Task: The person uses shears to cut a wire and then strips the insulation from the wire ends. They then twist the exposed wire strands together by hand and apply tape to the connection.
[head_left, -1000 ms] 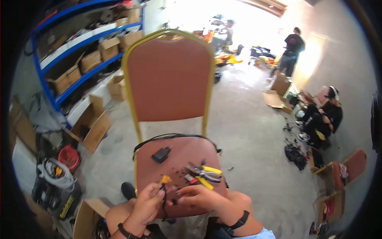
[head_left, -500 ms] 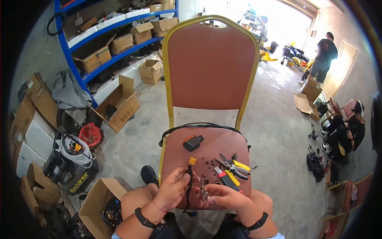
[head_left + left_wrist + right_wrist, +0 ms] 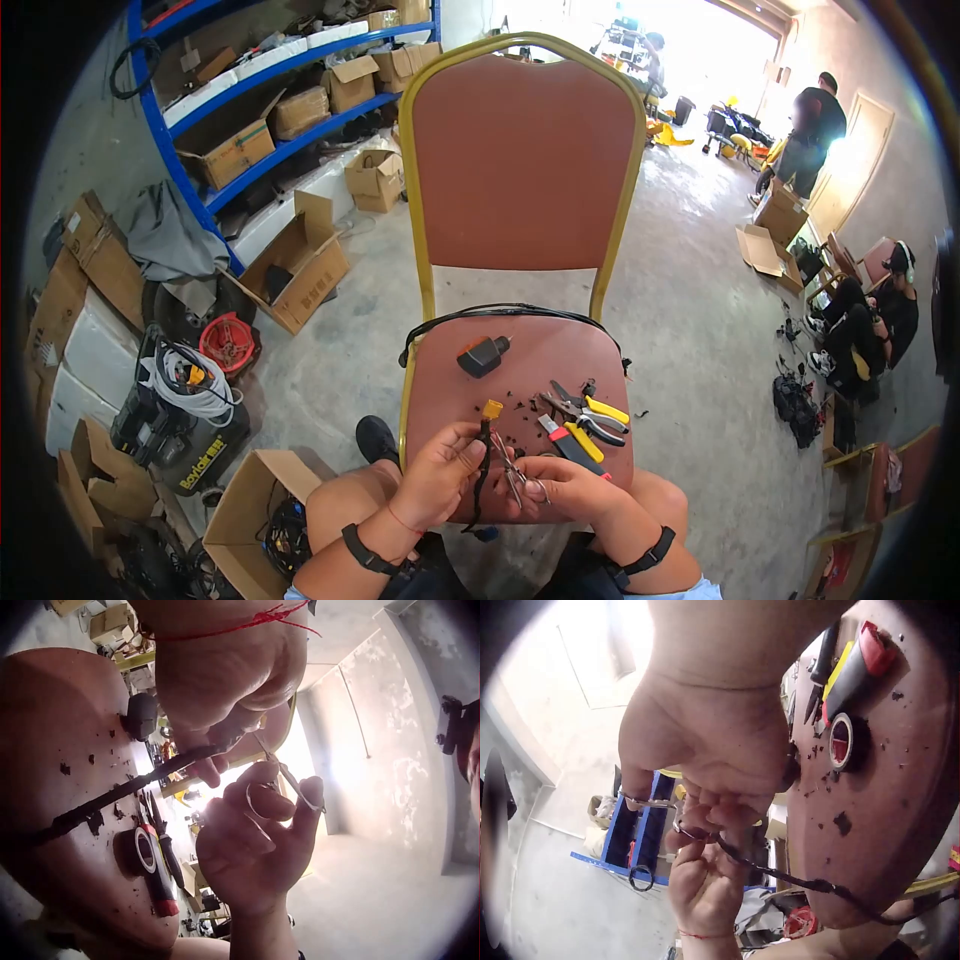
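My left hand [image 3: 440,475] pinches a black-wrapped cable [image 3: 127,787] just below its yellow connector [image 3: 492,410], above the chair seat. The cable's other end trails down towards the seat's front edge. In my right hand [image 3: 570,488] is a pair of small metal scissors [image 3: 513,480]. Finger and thumb sit in its loops, which stand spread in the left wrist view. The blades point up at the cable, with their tips right by my left fingers; those fingers partly hide the tips.
On the chair seat [image 3: 560,350] lie yellow-handled pliers [image 3: 606,410], a red-and-black utility knife [image 3: 575,452], a black tape roll [image 3: 860,742], a black boxy device [image 3: 484,357] and dark scraps. A cardboard box [image 3: 250,500] stands left of my legs. Two people are at the right.
The head view has swung, shifting the chair rightward in it. The scissors now show clearly in my right hand, and their blades have come up closer to the cable. The left hand keeps its grip.
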Demonstrator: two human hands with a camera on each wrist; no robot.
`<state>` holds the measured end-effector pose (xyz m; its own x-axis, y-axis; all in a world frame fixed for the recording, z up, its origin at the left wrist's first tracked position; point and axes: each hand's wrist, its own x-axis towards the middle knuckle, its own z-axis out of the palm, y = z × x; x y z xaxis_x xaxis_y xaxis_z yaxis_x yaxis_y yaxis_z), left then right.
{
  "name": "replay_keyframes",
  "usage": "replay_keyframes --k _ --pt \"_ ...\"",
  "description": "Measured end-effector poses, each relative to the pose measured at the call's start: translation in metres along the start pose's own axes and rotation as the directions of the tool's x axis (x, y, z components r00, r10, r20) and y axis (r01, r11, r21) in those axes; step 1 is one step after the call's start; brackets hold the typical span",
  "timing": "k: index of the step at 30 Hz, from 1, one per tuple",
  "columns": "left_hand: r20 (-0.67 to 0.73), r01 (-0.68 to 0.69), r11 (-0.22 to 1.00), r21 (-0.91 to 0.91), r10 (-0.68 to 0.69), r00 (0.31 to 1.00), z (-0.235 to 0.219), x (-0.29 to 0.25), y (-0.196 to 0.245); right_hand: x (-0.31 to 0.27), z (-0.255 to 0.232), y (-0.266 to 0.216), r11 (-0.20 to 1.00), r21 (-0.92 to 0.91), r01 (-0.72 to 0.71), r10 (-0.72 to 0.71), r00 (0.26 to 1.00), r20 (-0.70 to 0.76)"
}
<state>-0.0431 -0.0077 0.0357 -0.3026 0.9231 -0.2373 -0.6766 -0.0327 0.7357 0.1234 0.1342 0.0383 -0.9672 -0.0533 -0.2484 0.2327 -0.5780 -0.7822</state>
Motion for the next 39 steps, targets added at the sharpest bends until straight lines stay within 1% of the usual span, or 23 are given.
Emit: replay_keyframes --k 1,4,7,10,13,16,19,22,24,27,30,32,34,35,37,39 --pt "-0.007 -0.011 1.0 0.007 0.011 1.0 0.0 0.0 -0.001 -0.001 0.004 -0.003 0.999 0.033 -0.002 0.003 1.0 -0.007" --pt "-0.015 -0.031 0.999 0.016 0.032 0.999 0.001 0.0 -0.004 0.0 0.005 -0.001 0.995 0.092 0.028 -0.031 0.999 0.031" --pt "0.002 -0.032 0.999 -0.007 0.032 0.999 -0.002 0.0 -0.007 0.001 -0.001 0.005 0.998 0.051 0.02 -0.02 1.0 -0.008" --pt "0.019 -0.04 0.999 -0.024 0.041 0.999 -0.004 0.0 -0.013 0.0 0.001 0.001 0.998 0.053 0.034 -0.035 0.999 0.013" --pt "0.039 -0.035 0.999 -0.025 0.035 0.999 -0.003 0.0 -0.013 0.001 0.01 0.0 0.991 0.117 0.067 -0.064 0.998 -0.028" --pt "0.047 -0.008 0.998 -0.056 0.011 0.999 0.002 0.0 -0.006 0.004 0.0 0.007 0.999 0.016 0.028 -0.028 0.999 -0.022" --pt "0.039 0.016 0.998 -0.058 -0.014 0.999 0.004 -0.001 -0.007 0.005 0.002 0.009 0.998 0.056 0.028 -0.026 0.999 -0.04" --pt "0.056 0.029 0.999 -0.023 -0.028 0.998 0.001 0.0 -0.007 0.004 0.007 0.001 0.999 0.002 0.044 -0.044 0.998 -0.033" --pt "0.072 0.025 1.0 -0.003 -0.025 0.997 0.0 0.002 -0.008 0.004 0.008 0.001 0.999 0.017 0.031 -0.03 0.998 -0.056" --pt "0.035 0.011 1.0 0.019 -0.012 0.999 0.002 0.001 -0.008 0.004 0.008 0.003 0.999 0.0 0.044 -0.044 0.996 -0.08" --pt "0.024 -0.025 0.999 -0.032 0.026 0.999 0.001 0.001 -0.011 0.006 0.006 0.007 0.997 -0.032 0.07 -0.072 0.995 -0.07" --pt "-0.067 -0.03 0.999 0.029 0.032 0.997 0.007 -0.004 -0.01 0.009 0.003 0.011 0.996 -0.035 0.078 -0.08 0.995 -0.063" --pt "-0.121 -0.051 0.996 0.066 0.059 0.991 0.014 0.0 -0.011 0.01 0.0 0.021 0.995 -0.045 0.093 -0.097 0.991 -0.091" --pt "-0.138 -0.07 0.995 0.072 0.079 0.987 0.011 -0.001 -0.017 0.013 -0.009 0.033 0.997 0.013 0.08 -0.079 0.993 -0.087" --pt "-0.144 -0.094 0.993 0.074 0.104 0.984 0.01 0.003 -0.02 0.014 -0.006 0.029 0.992 -0.048 0.116 -0.119 0.991 -0.067" --pt "-0.156 -0.105 0.992 0.066 0.114 0.981 0.014 0.0 -0.016 0.015 -0.004 0.029 0.993 0.015 0.117 -0.116 0.991 -0.06"
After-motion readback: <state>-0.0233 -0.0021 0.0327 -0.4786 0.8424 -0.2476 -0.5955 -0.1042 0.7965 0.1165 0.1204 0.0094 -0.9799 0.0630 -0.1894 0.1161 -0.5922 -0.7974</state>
